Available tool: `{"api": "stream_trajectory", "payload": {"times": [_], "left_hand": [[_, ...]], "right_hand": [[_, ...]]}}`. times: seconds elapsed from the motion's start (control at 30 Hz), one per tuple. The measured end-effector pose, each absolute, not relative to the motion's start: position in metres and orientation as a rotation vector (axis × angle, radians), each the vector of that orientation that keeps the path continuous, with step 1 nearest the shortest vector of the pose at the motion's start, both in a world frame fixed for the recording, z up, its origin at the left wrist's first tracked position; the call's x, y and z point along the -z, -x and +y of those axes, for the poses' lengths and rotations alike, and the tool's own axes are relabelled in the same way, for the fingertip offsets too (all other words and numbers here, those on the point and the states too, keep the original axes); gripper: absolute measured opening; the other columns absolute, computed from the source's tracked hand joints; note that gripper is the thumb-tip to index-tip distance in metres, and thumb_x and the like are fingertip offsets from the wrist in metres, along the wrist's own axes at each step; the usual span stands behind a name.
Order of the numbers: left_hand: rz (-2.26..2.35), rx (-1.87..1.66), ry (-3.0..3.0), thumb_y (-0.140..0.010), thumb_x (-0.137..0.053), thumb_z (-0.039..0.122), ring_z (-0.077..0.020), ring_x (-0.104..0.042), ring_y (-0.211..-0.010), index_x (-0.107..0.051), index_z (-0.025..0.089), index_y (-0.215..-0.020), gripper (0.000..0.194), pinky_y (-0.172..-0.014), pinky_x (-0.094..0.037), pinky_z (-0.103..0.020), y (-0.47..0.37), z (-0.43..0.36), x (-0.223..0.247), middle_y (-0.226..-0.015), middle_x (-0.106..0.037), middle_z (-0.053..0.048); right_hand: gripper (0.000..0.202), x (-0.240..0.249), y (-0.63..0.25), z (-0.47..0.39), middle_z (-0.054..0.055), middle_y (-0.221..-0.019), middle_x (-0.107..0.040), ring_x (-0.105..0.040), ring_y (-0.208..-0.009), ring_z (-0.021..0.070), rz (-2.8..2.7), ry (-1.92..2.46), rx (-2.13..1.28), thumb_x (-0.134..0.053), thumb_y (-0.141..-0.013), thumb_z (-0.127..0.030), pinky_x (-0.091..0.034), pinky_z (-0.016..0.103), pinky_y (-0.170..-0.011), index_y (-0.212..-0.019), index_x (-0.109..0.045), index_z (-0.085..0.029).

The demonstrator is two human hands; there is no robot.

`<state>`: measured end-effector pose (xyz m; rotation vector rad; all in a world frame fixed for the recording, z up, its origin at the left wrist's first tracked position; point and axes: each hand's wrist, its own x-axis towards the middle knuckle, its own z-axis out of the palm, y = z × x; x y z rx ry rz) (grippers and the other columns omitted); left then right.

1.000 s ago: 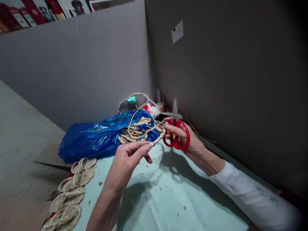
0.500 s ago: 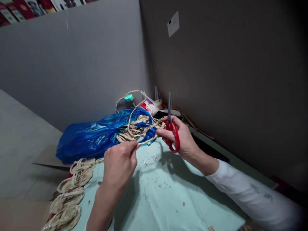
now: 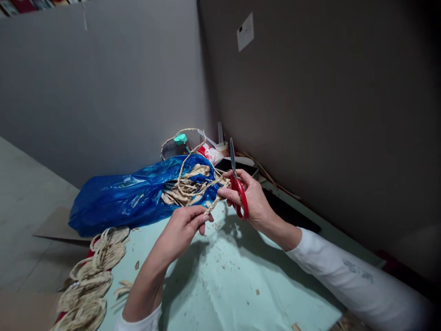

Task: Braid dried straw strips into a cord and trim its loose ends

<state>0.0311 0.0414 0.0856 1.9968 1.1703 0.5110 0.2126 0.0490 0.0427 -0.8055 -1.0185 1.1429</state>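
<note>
Between my two hands runs a pale braided straw cord [image 3: 213, 205]. My left hand [image 3: 184, 230] pinches its lower end between thumb and fingers. My right hand [image 3: 250, 195] grips the cord higher up with thumb and forefinger, and red-handled scissors [image 3: 242, 198] hang on that same hand with the blades pointing up. From the right hand the cord loops back over a blue plastic bag [image 3: 120, 195]. Loose straw strands [image 3: 184, 191] spill from the bag's mouth just behind my hands.
Coiled braided cords [image 3: 91, 278] lie in a row along the table's left edge. At the back corner stand a turquoise-topped object [image 3: 180, 139], a cup with tools [image 3: 222, 148] and a dark phone-like slab [image 3: 229, 164]. Straw scraps dot the pale green table cover [image 3: 237, 285]. Grey walls rise behind.
My left hand has shifted right along the cord, closer to my right hand, and turned so its thumb shows. The scissors have tilted to the left. The whole view has shifted slightly.
</note>
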Motion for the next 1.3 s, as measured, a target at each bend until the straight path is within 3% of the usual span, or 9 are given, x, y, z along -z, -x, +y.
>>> {"api": "stream_trajectory", "payload": {"times": [0.37, 0.53, 0.63, 0.77, 1.03, 1.2, 1.3], "left_hand": [[1.294, -0.499, -2.008, -0.085, -0.05, 0.03, -0.0122, -0.039, -0.054, -0.062, 0.017, -0.066, 0.027, -0.054, -0.027, -0.024, -0.028, 0.042, -0.09, -0.054, -0.044, 0.003], [1.123, -0.456, -1.722, -0.088, -0.05, 0.039, -0.0087, -0.029, -0.051, -0.062, 0.016, -0.084, 0.026, -0.047, -0.021, -0.022, -0.019, 0.043, -0.093, -0.058, -0.037, 0.006], [1.069, -0.493, -1.676, -0.089, -0.052, 0.041, -0.0085, -0.034, -0.053, -0.061, 0.017, -0.096, 0.026, -0.048, -0.024, -0.021, -0.018, 0.042, -0.093, -0.06, -0.044, 0.005], [1.036, -0.555, -1.66, -0.088, -0.055, 0.036, -0.0072, -0.044, -0.054, -0.062, 0.015, -0.083, 0.023, -0.053, -0.032, -0.021, -0.024, 0.04, -0.093, -0.072, -0.06, 0.0], [1.086, -0.79, -1.623, -0.086, -0.06, 0.03, -0.0051, -0.031, -0.05, -0.07, 0.017, -0.082, 0.017, -0.046, -0.021, -0.02, -0.025, 0.041, -0.085, -0.057, -0.046, 0.005], [1.014, -0.732, -1.576, -0.087, -0.059, 0.03, -0.0059, -0.037, -0.052, -0.068, 0.019, -0.094, 0.016, -0.048, -0.026, -0.019, -0.028, 0.039, -0.087, -0.058, -0.049, 0.005], [0.97, -0.69, -1.591, -0.088, -0.057, 0.032, -0.0077, -0.047, -0.055, -0.064, 0.017, -0.088, 0.016, -0.054, -0.035, -0.021, -0.034, 0.037, -0.091, -0.065, -0.058, 0.002]], "right_hand": [[0.04, -0.045, -0.212, 0.045, -0.006, -0.066, -0.058, -0.051, -0.05, 0.0069, -1.035, 0.794, -1.178, -0.078, -0.069, -0.029, -0.042, 0.02, -0.046, -0.099, -0.053, -0.021], [0.036, -0.045, -0.216, 0.046, -0.002, -0.076, -0.064, -0.056, -0.055, 0.0079, -0.996, 0.739, -1.259, -0.076, -0.074, -0.032, -0.044, 0.019, -0.049, -0.1, -0.053, -0.022], [0.035, -0.044, -0.216, 0.047, -0.002, -0.076, -0.065, -0.058, -0.058, 0.0086, -0.999, 0.733, -1.249, -0.076, -0.074, -0.031, -0.045, 0.019, -0.05, -0.099, -0.054, -0.022], [0.034, -0.045, -0.215, 0.045, -0.002, -0.074, -0.064, -0.057, -0.056, 0.0086, -1.011, 0.75, -1.253, -0.076, -0.074, -0.032, -0.044, 0.019, -0.047, -0.098, -0.054, -0.022], [0.031, -0.047, -0.215, 0.042, -0.003, -0.076, -0.062, -0.056, -0.056, 0.008, -1.038, 0.742, -1.257, -0.074, -0.077, -0.032, -0.045, 0.02, -0.049, -0.102, -0.056, -0.023], [0.033, -0.043, -0.216, 0.045, -0.005, -0.076, -0.058, -0.055, -0.06, 0.0072, -1.086, 0.751, -1.162, -0.076, -0.075, -0.029, -0.046, 0.019, -0.052, -0.102, -0.057, -0.025], [0.034, -0.044, -0.215, 0.045, -0.006, -0.074, -0.057, -0.055, -0.058, 0.0074, -1.128, 0.766, -1.148, -0.076, -0.075, -0.028, -0.046, 0.019, -0.051, -0.103, -0.057, -0.025]]}}
